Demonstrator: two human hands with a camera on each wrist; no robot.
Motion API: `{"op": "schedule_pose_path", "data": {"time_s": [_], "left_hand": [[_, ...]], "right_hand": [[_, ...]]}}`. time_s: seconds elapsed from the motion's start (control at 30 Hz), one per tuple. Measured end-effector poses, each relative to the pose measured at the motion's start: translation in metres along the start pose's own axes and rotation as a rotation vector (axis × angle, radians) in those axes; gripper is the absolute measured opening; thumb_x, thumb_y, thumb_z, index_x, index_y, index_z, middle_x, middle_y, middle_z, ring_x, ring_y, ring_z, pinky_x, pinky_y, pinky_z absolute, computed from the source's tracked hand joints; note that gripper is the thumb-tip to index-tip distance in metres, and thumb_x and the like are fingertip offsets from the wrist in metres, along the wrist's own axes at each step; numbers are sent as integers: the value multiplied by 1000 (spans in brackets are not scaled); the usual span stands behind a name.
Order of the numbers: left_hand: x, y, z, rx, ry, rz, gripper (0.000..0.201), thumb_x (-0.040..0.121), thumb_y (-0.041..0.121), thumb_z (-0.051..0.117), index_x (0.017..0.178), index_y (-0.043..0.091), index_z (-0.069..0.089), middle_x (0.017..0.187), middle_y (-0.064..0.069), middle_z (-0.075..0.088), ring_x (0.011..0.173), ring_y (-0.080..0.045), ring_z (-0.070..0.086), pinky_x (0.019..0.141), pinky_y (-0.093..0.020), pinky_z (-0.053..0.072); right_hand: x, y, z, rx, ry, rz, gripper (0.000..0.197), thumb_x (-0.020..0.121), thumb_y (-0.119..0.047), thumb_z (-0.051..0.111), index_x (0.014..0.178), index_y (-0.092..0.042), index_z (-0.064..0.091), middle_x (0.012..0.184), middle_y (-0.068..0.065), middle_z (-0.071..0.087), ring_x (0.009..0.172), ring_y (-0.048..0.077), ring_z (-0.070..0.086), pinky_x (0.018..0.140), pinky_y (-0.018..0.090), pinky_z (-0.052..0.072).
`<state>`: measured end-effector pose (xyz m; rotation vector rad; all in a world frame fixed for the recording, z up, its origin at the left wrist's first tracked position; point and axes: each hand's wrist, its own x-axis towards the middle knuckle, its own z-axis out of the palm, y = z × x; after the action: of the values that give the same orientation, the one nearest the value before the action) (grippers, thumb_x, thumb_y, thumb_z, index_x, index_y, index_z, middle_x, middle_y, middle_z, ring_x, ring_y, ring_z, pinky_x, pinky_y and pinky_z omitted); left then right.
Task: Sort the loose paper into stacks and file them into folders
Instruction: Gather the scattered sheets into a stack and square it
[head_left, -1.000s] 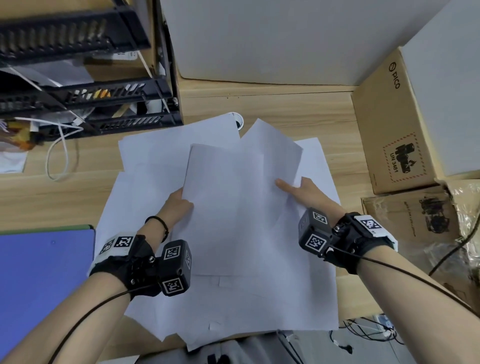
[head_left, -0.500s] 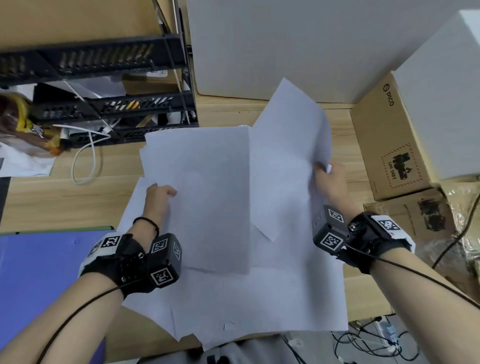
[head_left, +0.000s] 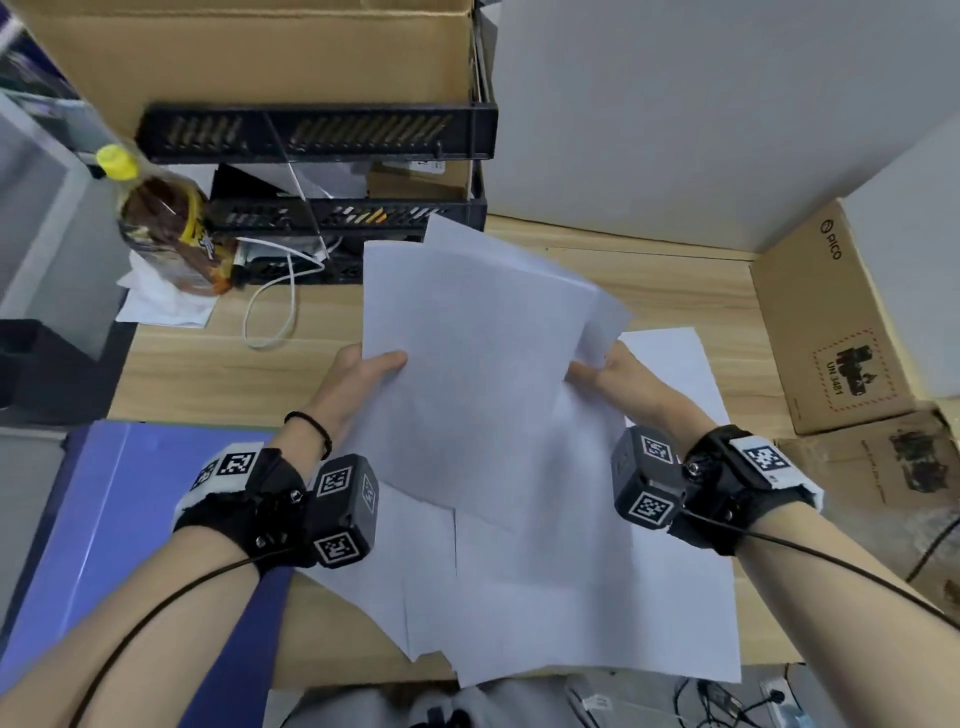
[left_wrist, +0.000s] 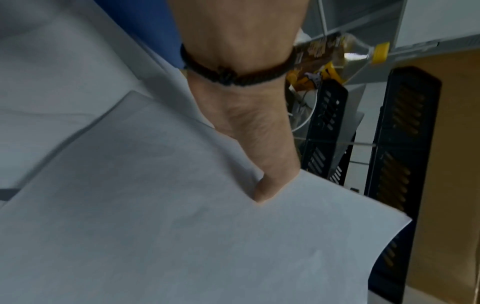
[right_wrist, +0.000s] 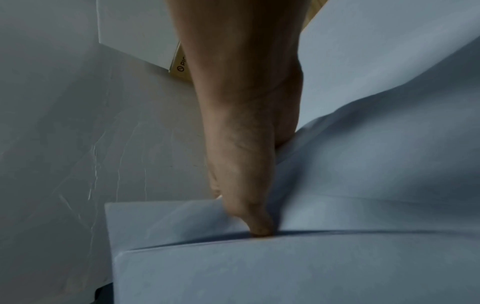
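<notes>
While our left hand (head_left: 358, 376) grips the left edge of the raised sheets (head_left: 467, 374), thumb on top, our right hand (head_left: 618, 376) pinches their right edge, and in the right wrist view its thumb presses between two of the layers. The sheets are lifted clear of the surface (head_left: 208, 374), tilted toward us, a second sheet fanning out behind the front one.

Under them, more loose paper (head_left: 571, 597) lies spread in an untidy overlap on the surface, reaching to its near edge. To our left a blue folder (head_left: 104, 519) lies flat, its right side under our left wrist.

The surface is light wood. At its back left stands a black tray rack (head_left: 322, 140) with a cardboard box (head_left: 260, 52) on top and papers in its tiers. Beside the rack a bottle (head_left: 161, 218) with a yellow cap leans over some tissue, and a white cable (head_left: 270, 312) loops out onto the wood. A white wall (head_left: 701, 104) closes the back. At the right, a Pico carton (head_left: 831, 322) stands against a white box, with a second, worn carton (head_left: 893, 467) nearer us. Cables hang below the near edge.
</notes>
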<state>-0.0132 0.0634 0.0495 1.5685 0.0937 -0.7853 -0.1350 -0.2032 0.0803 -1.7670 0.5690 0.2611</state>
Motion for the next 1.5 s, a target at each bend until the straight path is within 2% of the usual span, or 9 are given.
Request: {"op": "schedule_pose_path", "data": {"time_s": [0.13, 0.4, 0.63, 0.87, 1.03, 1.2, 1.3, 1.4, 1.5], "left_hand": [[-8, -5, -15, 7, -16, 48, 12, 90, 16, 63, 100, 20, 67, 100, 3, 74, 89, -14, 71, 73, -26, 56], [-5, -25, -37, -16, 148, 70, 20, 93, 18, 60, 112, 15, 62, 98, 9, 67, 89, -10, 65, 73, -24, 51], [-6, -43, -48, -66, 182, 61, 44, 88, 18, 64, 130, 23, 52, 124, 4, 63, 114, -18, 61, 97, -41, 48], [-14, -54, -40, -59, 103, -92, 34, 93, 9, 59, 127, 9, 56, 121, -8, 63, 93, -16, 64, 88, -35, 49], [-23, -73, -37, 29, -8, -201, 25, 95, 11, 55, 119, 16, 58, 117, -6, 65, 92, -18, 65, 74, -31, 52], [-31, -89, -34, 86, 101, -199, 28, 96, 15, 54, 123, 21, 58, 117, -1, 64, 100, -18, 63, 88, -34, 50], [-35, -90, -28, 167, 231, -148, 32, 95, 8, 53, 126, 16, 56, 112, 3, 59, 98, -17, 56, 81, -27, 42], [-35, -95, -23, 223, 306, -109, 38, 88, -4, 53, 123, 10, 57, 106, 0, 59, 96, -19, 55, 80, -25, 41], [-34, -101, -19, 232, 293, -134, 40, 82, -12, 55, 118, 6, 59, 102, -5, 60, 93, -21, 56, 78, -26, 42]], "right_hand": [[1, -7, 16, 72, 23, 3, 5, 92, -19, 65, 94, -19, 69, 84, -6, 76, 76, 13, 73, 64, 26, 56], [-3, 19, 27, 188, 61, 174, 32, 86, -10, 68, 117, -14, 64, 110, 11, 73, 87, 25, 73, 74, 35, 59], [-14, 72, 47, 183, 10, 383, 59, 62, -38, 84, 117, -26, 65, 106, 8, 75, 98, 34, 71, 93, 62, 49], [-23, 84, 60, 150, 30, 422, 31, 85, -26, 71, 114, -21, 61, 95, 6, 72, 81, 22, 70, 83, 43, 57], [-18, 95, 57, 237, 20, 470, 19, 90, -19, 62, 98, -32, 74, 89, 11, 63, 81, 27, 56, 84, 44, 49], [-10, 99, 59, 166, 49, 487, 40, 68, -51, 68, 95, -21, 65, 83, 4, 64, 67, 23, 58, 64, 34, 49], [-14, 106, 57, 85, 4, 524, 37, 83, -46, 65, 72, -11, 59, 55, 3, 64, 47, 18, 59, 51, 21, 50], [-22, 121, 56, 152, -46, 586, 41, 75, -40, 78, 92, -3, 70, 85, 19, 74, 83, 36, 72, 87, 48, 57], [-32, 129, 57, 266, -113, 630, 31, 83, -24, 75, 108, -7, 66, 86, 10, 73, 79, 27, 72, 88, 47, 56]]}}
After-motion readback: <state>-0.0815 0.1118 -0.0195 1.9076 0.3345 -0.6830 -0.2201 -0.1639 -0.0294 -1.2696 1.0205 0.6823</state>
